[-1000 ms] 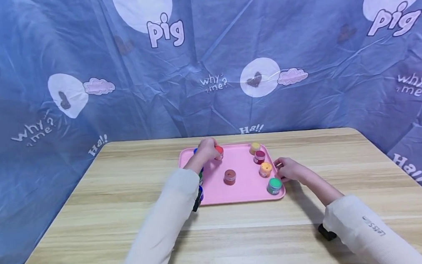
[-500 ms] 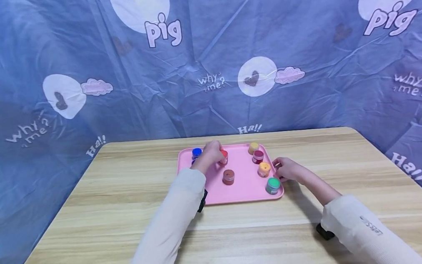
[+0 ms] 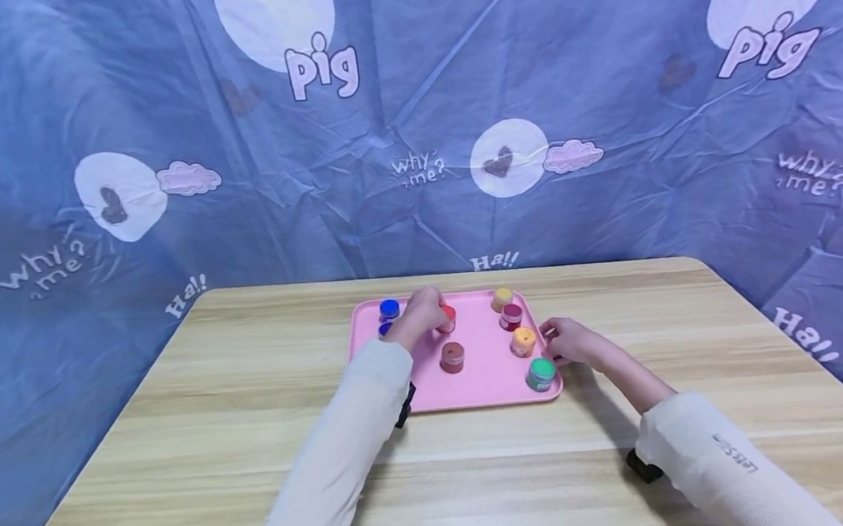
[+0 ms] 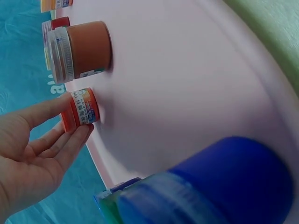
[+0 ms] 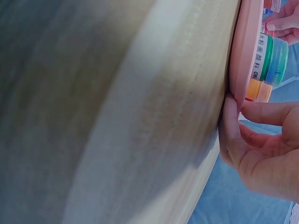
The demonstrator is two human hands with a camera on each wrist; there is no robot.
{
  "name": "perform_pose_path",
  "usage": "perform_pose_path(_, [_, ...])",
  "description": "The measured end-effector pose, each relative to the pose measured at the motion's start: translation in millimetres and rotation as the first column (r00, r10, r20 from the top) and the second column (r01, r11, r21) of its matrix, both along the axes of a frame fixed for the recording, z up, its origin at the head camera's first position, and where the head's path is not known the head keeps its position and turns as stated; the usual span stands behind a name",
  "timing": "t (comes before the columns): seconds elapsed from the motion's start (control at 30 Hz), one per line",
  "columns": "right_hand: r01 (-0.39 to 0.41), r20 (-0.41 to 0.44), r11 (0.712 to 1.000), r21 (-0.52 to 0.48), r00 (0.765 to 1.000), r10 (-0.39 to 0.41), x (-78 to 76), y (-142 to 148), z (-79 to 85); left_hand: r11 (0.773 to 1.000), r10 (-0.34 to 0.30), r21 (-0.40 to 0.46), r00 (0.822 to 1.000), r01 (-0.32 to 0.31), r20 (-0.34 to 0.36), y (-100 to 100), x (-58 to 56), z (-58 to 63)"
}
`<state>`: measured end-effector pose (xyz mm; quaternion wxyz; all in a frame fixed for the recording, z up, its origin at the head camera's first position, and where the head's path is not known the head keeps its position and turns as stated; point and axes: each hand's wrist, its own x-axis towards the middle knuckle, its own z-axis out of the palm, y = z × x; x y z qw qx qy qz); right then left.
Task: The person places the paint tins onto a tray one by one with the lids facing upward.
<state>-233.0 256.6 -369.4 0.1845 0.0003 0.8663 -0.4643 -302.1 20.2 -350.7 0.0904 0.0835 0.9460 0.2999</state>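
My left hand point(image 3: 420, 315) pinches a small red paint jar point(image 3: 449, 319) between thumb and fingers at the back middle of the pink tray point(image 3: 485, 391). In the left wrist view, the red jar's point(image 4: 83, 108) base is at the tray surface; contact is hard to tell. A brown paint jar point(image 3: 453, 358) stands just in front of it. At the tray's right side my right hand point(image 3: 575, 341) grips the rim. In the right wrist view, its thumb lies on the tray rim point(image 5: 245, 51) and its fingers are beneath and outside.
Along the tray's right side stand tan point(image 3: 502, 299), dark red point(image 3: 511, 316), orange point(image 3: 523, 341) and green point(image 3: 541, 374) paint jars. Blue jars point(image 3: 390, 309) stand at the left, partly behind the left arm. The wooden table point(image 3: 251, 378) meets a blue printed cloth point(image 3: 418, 221).
My left hand has moved right and slightly nearer with the red paint jar, in line with the brown one. Blue jars on the left came into view. The right hand stays on the tray.
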Motion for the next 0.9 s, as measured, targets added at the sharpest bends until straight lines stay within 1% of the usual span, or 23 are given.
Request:
perform_pose_path(0.13, [0.0, 0.002, 1.0, -0.001, 1.0, 0.0, -1.2, 0, -0.1, 1.0, 0.005, -0.01, 1.0, -0.005, 0.003, 0, -1.1, -1.2])
perform_pose_path(0.27, [-0.01, 0.0, 1.0, -0.02, 1.0, 0.01, -8.1, 7, -8.5, 1.0, -0.015, -0.005, 1.0, 0.016, 0.016, 0, -1.8, -1.5])
perform_pose_path(0.3, [-0.035, -0.013, 0.998, -0.049, 0.999, 0.035, -13.1, 13, -15.0, 1.0, -0.029, 0.002, 0.999, 0.029, 0.02, -1, -1.8, -1.1])
perform_pose_path(0.4, [-0.052, -0.014, 0.997, -0.055, 0.999, 0.052, -17.5, 19, -18.5, 0.996, -0.085, 0.024, 0.996, 0.085, 0.021, -4, -2.2, 3.1])
perform_pose_path(0.5, [-0.03, -0.011, 0.999, -0.032, 1.0, 0.03, -15.5, 16, -12.4, 0.99, -0.136, 0.031, 0.991, 0.136, -0.011, -12, -4.2, 11.1])
perform_pose_path(0.53, [-0.005, 0.001, 1.0, 0.0, 1.0, 0.005, -11.0, 11, -5.3, 0.988, -0.147, 0.034, 0.989, 0.148, -0.023, -17, -4.8, 14.8])
perform_pose_path(0.63, [0.005, 0.001, 1.0, 0.024, 1.0, -0.005, -6.5, 6, 2.1, 0.985, -0.16, 0.045, 0.984, 0.164, -0.079, -36, -5.8, 26.2])
perform_pose_path(0.7, [-0.002, 0.008, 0.999, 0.04, 1.0, 0.002, -4.2, 4, 4.3, 0.985, -0.153, 0.068, 0.982, 0.161, -0.108, -54, -4.6, 34.9])
perform_pose_path(0.77, [-0.012, 0.006, 0.998, 0.061, 1.0, 0.012, -3.7, 5, 5.3, 0.988, -0.135, 0.061, 0.98, 0.145, -0.147, -75, -3.7, 41.7])
perform_pose_path(0.83, [-0.027, -0.041, 0.991, 0.129, 0.999, 0.032, -5.1, 6, 7.2, 0.994, -0.103, 0.028, 0.978, 0.109, -0.18, -97, -2.2, 47.4])
perform_pose_path(0.9, [-0.049, -0.128, 0.971, 0.233, 0.989, 0.08, -7.5, 7, 12.3, 0.998, -0.066, -0.028, 0.976, 0.062, -0.21, -119, 0.2, 51.4])
